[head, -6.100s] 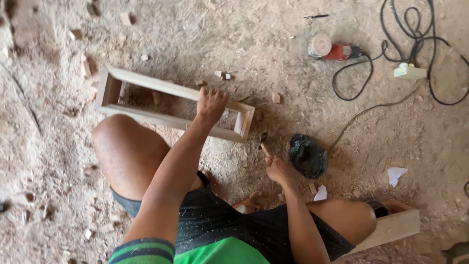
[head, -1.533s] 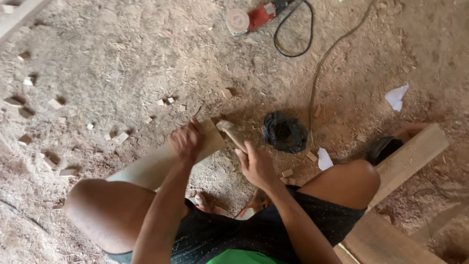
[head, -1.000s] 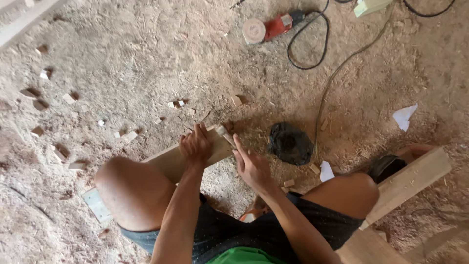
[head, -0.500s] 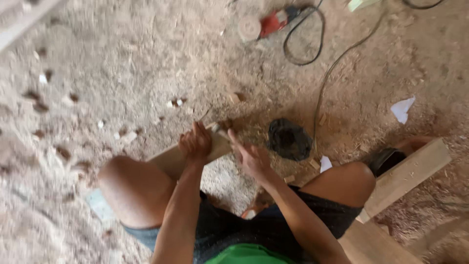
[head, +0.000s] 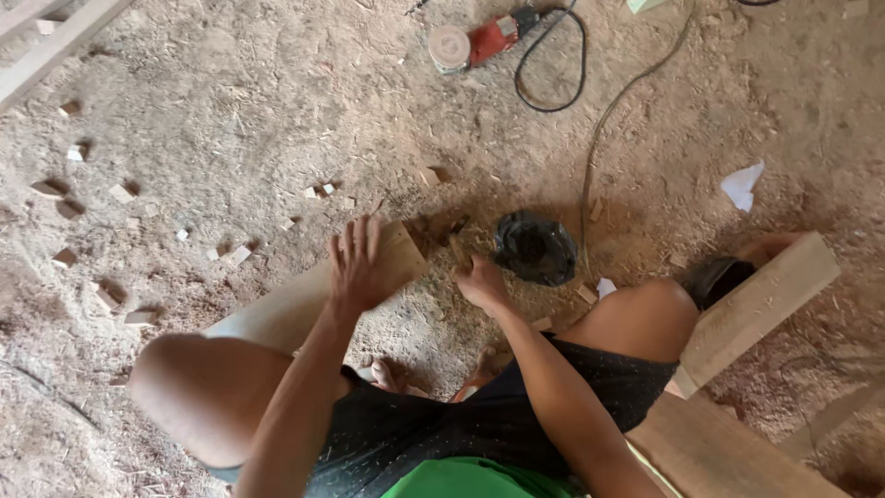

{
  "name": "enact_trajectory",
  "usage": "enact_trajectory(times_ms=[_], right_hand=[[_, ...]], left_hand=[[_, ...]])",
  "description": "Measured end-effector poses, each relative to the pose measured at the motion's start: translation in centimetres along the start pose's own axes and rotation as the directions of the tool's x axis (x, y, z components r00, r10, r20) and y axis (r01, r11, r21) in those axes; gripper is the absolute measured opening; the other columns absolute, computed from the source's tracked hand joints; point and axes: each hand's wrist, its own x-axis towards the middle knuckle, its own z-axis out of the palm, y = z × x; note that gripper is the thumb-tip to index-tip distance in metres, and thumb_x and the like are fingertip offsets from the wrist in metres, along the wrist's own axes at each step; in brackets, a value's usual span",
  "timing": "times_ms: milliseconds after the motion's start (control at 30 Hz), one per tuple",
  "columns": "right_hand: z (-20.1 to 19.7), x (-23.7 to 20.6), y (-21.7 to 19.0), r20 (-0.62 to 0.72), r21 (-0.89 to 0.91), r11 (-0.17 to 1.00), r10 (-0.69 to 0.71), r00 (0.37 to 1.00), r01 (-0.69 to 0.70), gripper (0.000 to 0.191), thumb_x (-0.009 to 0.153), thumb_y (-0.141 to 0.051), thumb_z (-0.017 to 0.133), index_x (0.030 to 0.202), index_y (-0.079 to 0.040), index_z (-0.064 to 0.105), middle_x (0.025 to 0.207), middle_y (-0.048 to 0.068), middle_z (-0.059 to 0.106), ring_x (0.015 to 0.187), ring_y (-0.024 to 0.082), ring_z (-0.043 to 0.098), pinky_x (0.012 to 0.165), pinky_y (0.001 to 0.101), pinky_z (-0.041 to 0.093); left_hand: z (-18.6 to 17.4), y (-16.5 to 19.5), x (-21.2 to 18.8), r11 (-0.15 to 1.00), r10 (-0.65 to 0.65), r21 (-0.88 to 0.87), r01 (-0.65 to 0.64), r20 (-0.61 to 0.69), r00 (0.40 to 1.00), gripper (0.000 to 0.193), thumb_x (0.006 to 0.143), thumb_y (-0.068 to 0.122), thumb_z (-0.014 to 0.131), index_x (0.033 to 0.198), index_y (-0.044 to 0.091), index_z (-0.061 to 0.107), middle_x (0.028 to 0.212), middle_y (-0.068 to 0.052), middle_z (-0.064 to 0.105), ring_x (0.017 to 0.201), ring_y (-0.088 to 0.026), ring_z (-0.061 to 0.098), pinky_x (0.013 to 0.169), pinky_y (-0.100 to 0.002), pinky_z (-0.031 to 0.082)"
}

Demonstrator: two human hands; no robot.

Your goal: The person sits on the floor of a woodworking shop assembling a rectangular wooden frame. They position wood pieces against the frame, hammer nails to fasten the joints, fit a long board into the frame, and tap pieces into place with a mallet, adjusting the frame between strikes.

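1. Several small wood offcuts [head: 120, 194] lie scattered on the sawdust well to the left of the left hand.
2. Left hand [head: 355, 267] lies flat, fingers spread, pressing on the end of a pale wooden board [head: 304, 304] that slants across the person's left knee.
3. Right hand [head: 479, 281] sits just beside the board's end, fingers curled around something small; what it grips I cannot tell.
4. Just right of that hand lies a crumpled black bag [head: 535, 247]; far beyond it rests a red power tool [head: 479, 41] with its cable.
5. Judging by the grip, the board is being steadied for work at its end; the next move calls for firm downward pressure from the left hand.
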Motion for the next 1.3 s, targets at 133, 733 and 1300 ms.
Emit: enact_trajectory(times_ms=[133, 733, 1300], right_hand=[[0.0, 0.2, -0.2, -0.106, -0.060, 0.988, -0.149, 0.983, 0.143, 0.042, 0.098, -0.036, 0.064, 0.122, -0.001, 0.064, 0.098, 0.019, 0.070, 0.088, 0.031, 0.067, 0.075, 0.0447, 0.053], [2.8, -1.7, 2.5, 0.273, 0.144, 0.981, 0.085, 0.958, -0.128, 0.031, 0.105, -0.036, 0.056, 0.102, -0.006, 0.062, 0.060, 0.000, 0.051, 0.043, 0.011, 0.046, 0.039, 0.0291, 0.040], [-3.9, 4.3, 8.0, -0.815, -0.109, 0.977, -0.195, 0.546, 0.185, 0.020, 0.100, -0.017, 0.060, 0.106, 0.000, 0.069, 0.104, 0.024, 0.069, 0.095, 0.041, 0.065, 0.082, 0.0510, 0.052]], left_hand=[[-0.2, 0.4, -3.5, 0.881, -0.137, 0.467, 0.079, 0.090, 0.987, 0.114, 0.079, 0.029, 0.079, 0.166, 0.021, 0.005, 0.171, -0.022, 0.009, 0.151, -0.049, 0.017, 0.107, -0.081, 0.018], [-3.9, -10.3, 4.9, 0.935, -0.351, 0.062, 0.349, 0.029, 0.936, 0.021, 0.109, 0.024, 0.049, 0.115, 0.009, 0.063, 0.091, -0.015, 0.071, 0.076, -0.026, 0.066, 0.070, -0.046, 0.053], [-2.3, -12.0, 5.1, 0.920, -0.390, -0.003, 0.391, -0.080, 0.917, 0.029, 0.104, 0.020, 0.056, 0.133, 0.013, 0.054, 0.111, -0.014, 0.070, 0.108, -0.035, 0.066, 0.093, -0.054, 0.047]])
